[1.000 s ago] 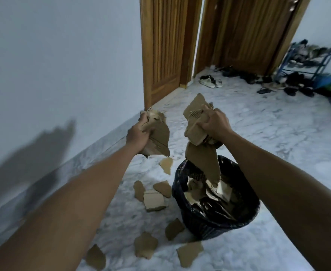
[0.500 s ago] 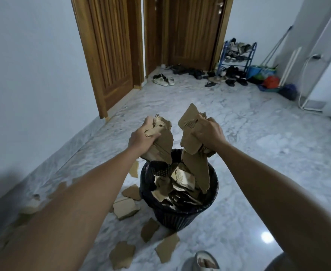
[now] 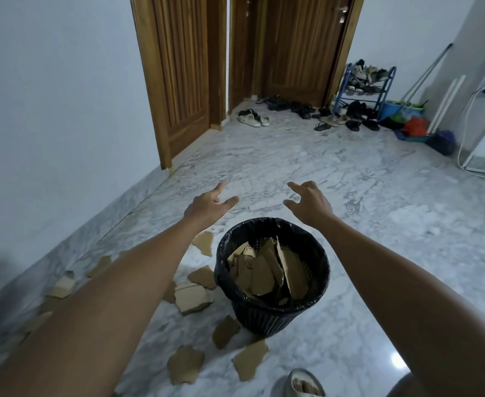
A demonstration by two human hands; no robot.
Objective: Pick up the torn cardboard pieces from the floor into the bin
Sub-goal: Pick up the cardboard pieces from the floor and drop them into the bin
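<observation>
A black bin (image 3: 275, 318) with a dark liner stands on the marble floor, holding several torn cardboard pieces (image 3: 267, 270). My left hand (image 3: 208, 206) and my right hand (image 3: 310, 203) hover above and just beyond the bin's far rim, both empty with fingers spread. More brown cardboard scraps lie on the floor left of and in front of the bin: a large pale piece (image 3: 191, 298), one near the bin's base (image 3: 224, 331), and two at the front (image 3: 184, 365) (image 3: 250, 359). Others lie along the left wall (image 3: 63, 286).
A white wall with a marble skirting runs along the left. Wooden doors (image 3: 184, 73) stand at the back, with sandals (image 3: 252, 119) and a blue shoe rack (image 3: 363, 87) beyond. A foot in a grey slipper (image 3: 301, 385) shows at the bottom edge.
Both hands have let go of their cardboard, which now lies in the bin. The hands opened and spread apart above the rim, and the view swung right.
</observation>
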